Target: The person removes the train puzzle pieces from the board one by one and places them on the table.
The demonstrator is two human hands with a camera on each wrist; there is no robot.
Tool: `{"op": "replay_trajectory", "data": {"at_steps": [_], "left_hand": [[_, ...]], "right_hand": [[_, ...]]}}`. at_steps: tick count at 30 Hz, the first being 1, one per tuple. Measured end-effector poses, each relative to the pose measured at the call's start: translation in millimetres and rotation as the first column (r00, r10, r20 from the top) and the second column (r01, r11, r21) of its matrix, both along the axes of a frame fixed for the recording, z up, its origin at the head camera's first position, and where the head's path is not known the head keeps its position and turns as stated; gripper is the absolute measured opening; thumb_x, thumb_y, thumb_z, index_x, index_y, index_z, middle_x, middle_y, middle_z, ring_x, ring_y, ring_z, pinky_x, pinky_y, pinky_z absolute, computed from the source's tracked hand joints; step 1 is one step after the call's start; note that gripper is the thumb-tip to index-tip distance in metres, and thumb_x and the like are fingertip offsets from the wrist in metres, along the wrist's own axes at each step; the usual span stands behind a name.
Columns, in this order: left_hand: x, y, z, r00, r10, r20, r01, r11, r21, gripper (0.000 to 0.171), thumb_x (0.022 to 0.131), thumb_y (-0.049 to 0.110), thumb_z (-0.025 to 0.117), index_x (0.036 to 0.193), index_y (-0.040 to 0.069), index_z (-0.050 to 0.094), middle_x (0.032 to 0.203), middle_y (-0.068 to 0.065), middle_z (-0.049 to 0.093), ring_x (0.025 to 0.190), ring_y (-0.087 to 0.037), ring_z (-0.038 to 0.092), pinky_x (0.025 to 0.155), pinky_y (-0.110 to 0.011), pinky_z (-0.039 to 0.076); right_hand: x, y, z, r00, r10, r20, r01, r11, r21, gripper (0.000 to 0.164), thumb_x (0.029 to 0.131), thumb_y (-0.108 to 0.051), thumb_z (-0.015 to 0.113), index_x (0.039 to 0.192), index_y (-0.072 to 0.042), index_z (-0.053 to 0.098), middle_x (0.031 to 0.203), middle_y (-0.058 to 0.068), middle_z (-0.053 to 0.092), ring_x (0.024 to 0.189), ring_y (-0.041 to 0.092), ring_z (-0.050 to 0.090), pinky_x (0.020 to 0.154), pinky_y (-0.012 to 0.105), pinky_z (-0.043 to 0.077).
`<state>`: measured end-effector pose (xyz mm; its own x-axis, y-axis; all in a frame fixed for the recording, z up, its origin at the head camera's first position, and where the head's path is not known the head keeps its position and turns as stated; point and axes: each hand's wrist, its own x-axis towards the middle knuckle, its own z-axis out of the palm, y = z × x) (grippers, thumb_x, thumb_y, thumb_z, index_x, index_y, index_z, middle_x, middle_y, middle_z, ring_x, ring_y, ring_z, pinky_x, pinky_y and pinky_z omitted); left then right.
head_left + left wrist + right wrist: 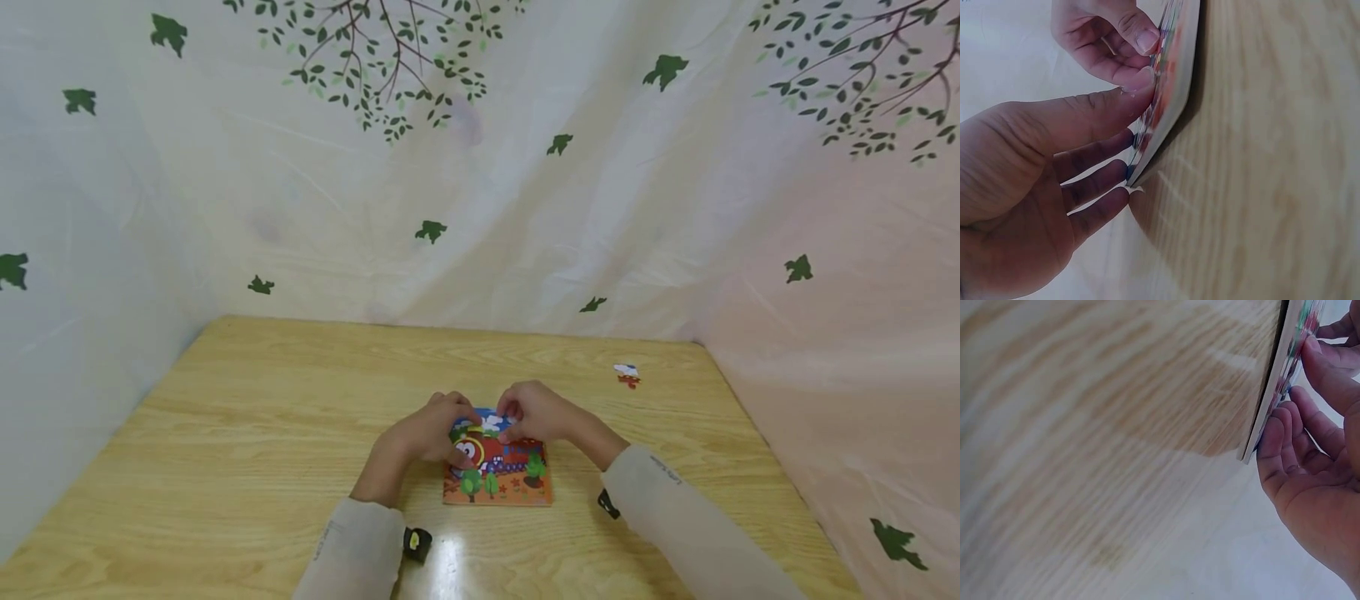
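A square jigsaw puzzle (517,492) with a red cartoon train, green trees and a blue sky lies on the wooden table. My left hand (435,429) is at its left side, thumb on the picture; in the left wrist view the left fingers (1100,178) extend straight to the board's edge. From the upper right, my right hand (542,412) touches the sky part with bent fingers and its thumb on the picture. In the right wrist view, the right fingertips (1270,428) meet the board near its edge. I cannot tell whether they pinch a single piece.
A loose white, blue and red bit of puzzle (627,376) lies toward the back right of the wooden table (300,400). Behind and beside the table hangs a pale curtain (360,250) printed with leaves. Black straps (417,543) show at the wrists.
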<state>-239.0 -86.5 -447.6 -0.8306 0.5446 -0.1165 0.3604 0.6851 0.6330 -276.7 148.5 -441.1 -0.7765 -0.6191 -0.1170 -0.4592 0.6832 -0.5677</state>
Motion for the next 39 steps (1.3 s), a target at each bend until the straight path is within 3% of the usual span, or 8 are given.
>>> {"op": "replay_trajectory", "data": {"at_steps": [10, 18, 28, 39], "left_hand": [[-0.2, 1.2, -0.1, 1.000, 0.000, -0.020, 0.000, 1.000, -0.003, 0.055, 0.077, 0.017, 0.092, 0.127, 0.011, 0.069, 0.140, -0.005, 0.054, 0.129, -0.028, 0.044, 0.108, -0.047, 0.043], [-0.1, 1.9, 1.0, 0.999, 0.010, -0.031, -0.011, 1.000, -0.019, 0.060, 0.077, 0.018, 0.092, 0.130, 0.010, 0.066, 0.140, -0.006, 0.054, 0.127, -0.027, 0.044, 0.108, -0.048, 0.043], [-0.4, 1.3, -0.4, 1.000, 0.014, -0.022, -0.014, 1.000, -0.019, 0.059, 0.077, 0.017, 0.092, 0.130, 0.010, 0.066, 0.140, -0.006, 0.054, 0.128, -0.027, 0.043, 0.109, -0.048, 0.043], [0.7, 1.3, 1.1, 1.000, 0.014, -0.008, -0.014, 1.000, -0.006, 0.058, 0.078, 0.016, 0.091, 0.130, 0.009, 0.066, 0.140, -0.006, 0.053, 0.129, -0.027, 0.044, 0.109, -0.048, 0.043]], "right_hand": [[-3.3, 0.1, 1.0, 0.997, 0.008, 0.078, -0.010, 1.000, 0.025, 0.027, 0.090, -0.016, 0.081, 0.107, -0.006, 0.064, 0.095, 0.002, 0.060, 0.086, 0.015, 0.055, 0.081, 0.032, 0.049], [-3.3, -1.1, 2.9, 0.990, -0.027, 0.139, 0.027, 1.000, -0.001, 0.029, 0.089, -0.014, 0.081, 0.106, -0.008, 0.059, 0.094, 0.002, 0.059, 0.085, 0.017, 0.054, 0.079, 0.034, 0.048], [-3.9, 0.7, -2.9, 0.987, -0.017, 0.157, 0.036, 0.993, -0.115, 0.031, 0.087, -0.008, 0.083, 0.107, -0.008, 0.058, 0.094, 0.002, 0.060, 0.087, 0.018, 0.055, 0.079, 0.034, 0.048], [-4.8, 2.6, -2.3, 0.992, 0.028, 0.124, -0.011, 0.991, -0.134, 0.023, 0.091, -0.007, 0.078, 0.109, -0.006, 0.064, 0.093, 0.001, 0.065, 0.083, 0.015, 0.058, 0.076, 0.032, 0.050]]}}
